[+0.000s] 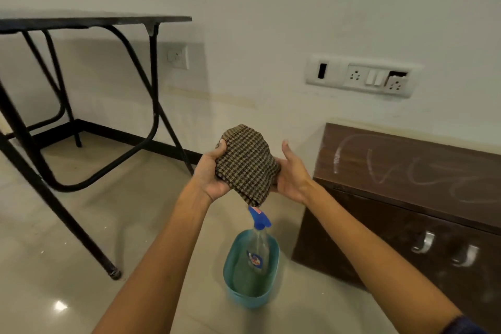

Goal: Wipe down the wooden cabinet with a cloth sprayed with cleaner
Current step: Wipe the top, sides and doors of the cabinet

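One black table (95,20) stands at left. The left hand (211,171) grips one checked cloth (246,163), held above one spray bottle (259,244) in one tub (230,287). The right hand (291,173) touches the cloth, fingers hidden, grip unclear. One cabinet (406,165) with two handles (423,243) stands at right.

Dim warm light, floor (60,305) glare, wide-angle edge distortion.
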